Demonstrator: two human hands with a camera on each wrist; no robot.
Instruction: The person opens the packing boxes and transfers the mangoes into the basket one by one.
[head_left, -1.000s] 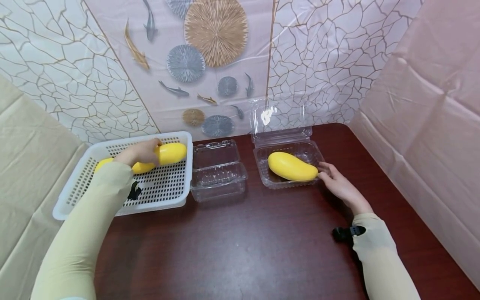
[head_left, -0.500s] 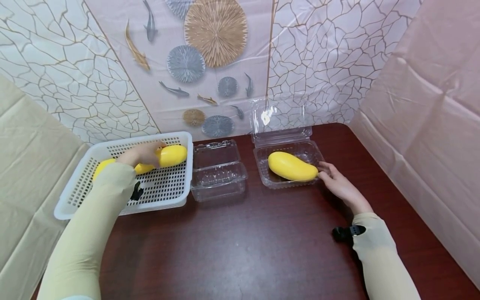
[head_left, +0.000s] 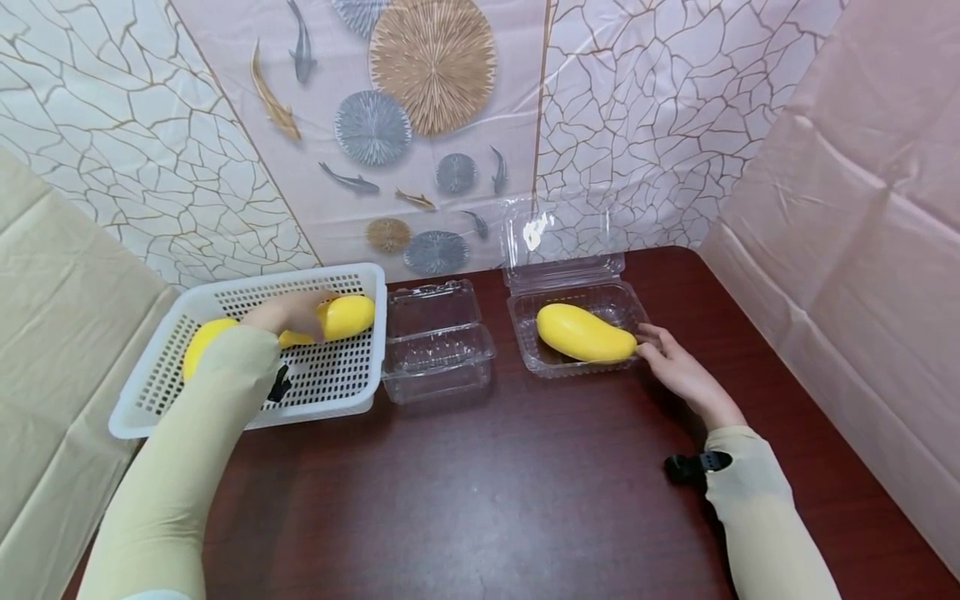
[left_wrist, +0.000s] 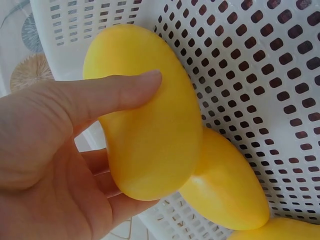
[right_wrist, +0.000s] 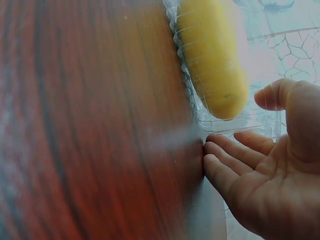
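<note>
**Lifting a Mango Cleanly From the Basket**

Gripping a yellow mango point(left_wrist: 145, 125) inside the white perforated basket point(head_left: 187, 387), the left hand point(head_left: 288, 315) has its thumb laid across the fruit's upper face and its fingers curled under the far side, as the left wrist view shows. A second mango point(left_wrist: 227, 187) lies just below and touching the held one, and the edge of a third shows at the bottom corner of that view. To do this step well, I would judge that the hand should raise the fruit straight up off its neighbour before swinging sideways, so the other mangoes are not dragged or rolled, and keep it high enough to pass the basket's wall. The skin looks smooth, so a wrapped, even hold seems safer than a fingertip pinch.

Just to the right of that hand, beyond the basket wall, sits an empty clear clamshell box point(head_left: 437, 343) on the dark wooden tabletop point(head_left: 480, 492), its lid open.

Over at the right hand point(head_left: 675, 367), the fingers are relaxed and nearly straight, holding nothing, their tips resting against the near corner of another clear clamshell tray point(head_left: 626, 310). That tray already holds a mango point(head_left: 585, 333), just beyond the fingertips.
</note>
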